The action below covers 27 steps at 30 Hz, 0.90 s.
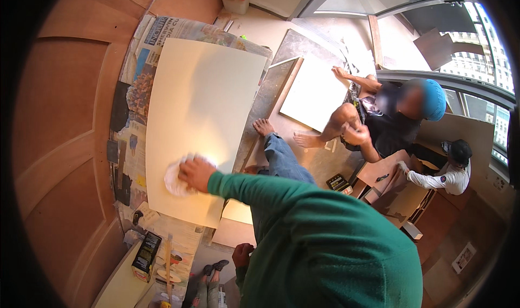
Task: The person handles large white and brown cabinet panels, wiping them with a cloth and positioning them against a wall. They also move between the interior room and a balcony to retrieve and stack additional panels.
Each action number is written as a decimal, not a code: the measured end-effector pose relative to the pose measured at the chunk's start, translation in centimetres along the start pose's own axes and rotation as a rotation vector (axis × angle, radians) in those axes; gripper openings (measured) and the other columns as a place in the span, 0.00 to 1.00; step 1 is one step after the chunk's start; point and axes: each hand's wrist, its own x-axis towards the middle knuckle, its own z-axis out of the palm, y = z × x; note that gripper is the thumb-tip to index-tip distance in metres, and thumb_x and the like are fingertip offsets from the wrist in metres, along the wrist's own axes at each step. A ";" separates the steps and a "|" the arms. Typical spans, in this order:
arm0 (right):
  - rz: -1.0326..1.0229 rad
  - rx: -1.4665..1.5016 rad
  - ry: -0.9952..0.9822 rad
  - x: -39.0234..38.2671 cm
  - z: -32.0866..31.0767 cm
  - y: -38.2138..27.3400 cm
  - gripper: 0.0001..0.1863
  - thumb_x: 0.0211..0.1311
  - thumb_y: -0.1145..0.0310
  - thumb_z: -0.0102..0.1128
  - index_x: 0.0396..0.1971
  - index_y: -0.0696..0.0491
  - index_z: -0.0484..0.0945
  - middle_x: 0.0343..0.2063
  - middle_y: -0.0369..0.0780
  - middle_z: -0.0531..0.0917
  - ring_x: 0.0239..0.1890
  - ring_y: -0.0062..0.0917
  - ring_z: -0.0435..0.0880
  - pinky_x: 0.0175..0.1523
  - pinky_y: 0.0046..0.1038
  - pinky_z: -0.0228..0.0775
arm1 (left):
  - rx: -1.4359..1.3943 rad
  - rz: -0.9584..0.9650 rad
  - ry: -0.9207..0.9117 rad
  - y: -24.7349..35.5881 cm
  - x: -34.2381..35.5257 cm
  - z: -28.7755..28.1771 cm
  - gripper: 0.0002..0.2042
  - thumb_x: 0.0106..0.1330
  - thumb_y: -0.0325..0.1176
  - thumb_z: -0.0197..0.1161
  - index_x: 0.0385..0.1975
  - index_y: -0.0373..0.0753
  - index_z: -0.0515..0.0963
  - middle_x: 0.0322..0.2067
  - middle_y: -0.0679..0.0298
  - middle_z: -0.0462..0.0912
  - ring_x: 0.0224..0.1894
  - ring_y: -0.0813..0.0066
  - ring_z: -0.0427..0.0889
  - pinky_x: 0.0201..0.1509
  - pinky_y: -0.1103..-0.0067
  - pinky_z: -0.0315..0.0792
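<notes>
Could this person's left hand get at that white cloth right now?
Probably, with a stretch: the right hand rests over part of the white cloth, but its left edge lies uncovered on the pale board, and nothing tall seems to block the left hand.

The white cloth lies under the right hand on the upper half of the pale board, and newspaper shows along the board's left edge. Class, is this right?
Not the upper half: the head view shows the white cloth under the right hand on the lower half of the pale board, and newspaper does show along the board's left edge.
</notes>
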 end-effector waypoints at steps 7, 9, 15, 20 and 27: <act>0.494 -0.281 0.492 13.8 -17.0 21.9 0.25 0.56 0.44 0.63 0.44 0.48 0.79 0.44 0.45 0.76 0.50 0.41 0.73 0.52 0.44 0.64 | 0.125 -0.109 0.042 -9.6 -1.8 1.2 0.10 0.67 0.31 0.64 0.46 0.37 0.82 0.39 0.58 0.87 0.40 0.72 0.86 0.45 0.76 0.79; 0.523 -0.282 0.501 14.9 -15.4 20.7 0.24 0.57 0.46 0.63 0.44 0.50 0.79 0.44 0.46 0.76 0.51 0.41 0.72 0.52 0.44 0.64 | 0.291 0.023 0.068 -9.5 -3.0 2.8 0.10 0.66 0.30 0.64 0.45 0.37 0.82 0.38 0.58 0.87 0.40 0.73 0.85 0.45 0.76 0.79; 0.085 -0.060 0.211 8.0 -1.0 4.2 0.20 0.59 0.49 0.60 0.42 0.47 0.78 0.47 0.44 0.76 0.51 0.38 0.76 0.54 0.43 0.66 | -0.020 0.010 0.054 -2.2 -2.2 3.3 0.10 0.63 0.23 0.65 0.44 0.34 0.82 0.36 0.61 0.86 0.38 0.73 0.85 0.45 0.78 0.79; -0.115 0.026 -0.042 2.2 4.0 -3.0 0.23 0.49 0.48 0.67 0.43 0.44 0.82 0.51 0.40 0.76 0.57 0.34 0.72 0.59 0.41 0.64 | -0.352 -0.055 0.186 0.3 -3.6 2.1 0.14 0.66 0.25 0.66 0.50 0.34 0.76 0.41 0.59 0.84 0.40 0.71 0.85 0.46 0.77 0.80; 0.496 -0.197 0.416 16.0 -10.2 15.4 0.25 0.57 0.41 0.61 0.45 0.44 0.80 0.46 0.44 0.77 0.51 0.42 0.73 0.53 0.46 0.65 | -0.102 -0.190 0.158 -14.5 -9.9 3.7 0.14 0.70 0.32 0.63 0.52 0.34 0.75 0.42 0.56 0.84 0.40 0.69 0.85 0.47 0.74 0.80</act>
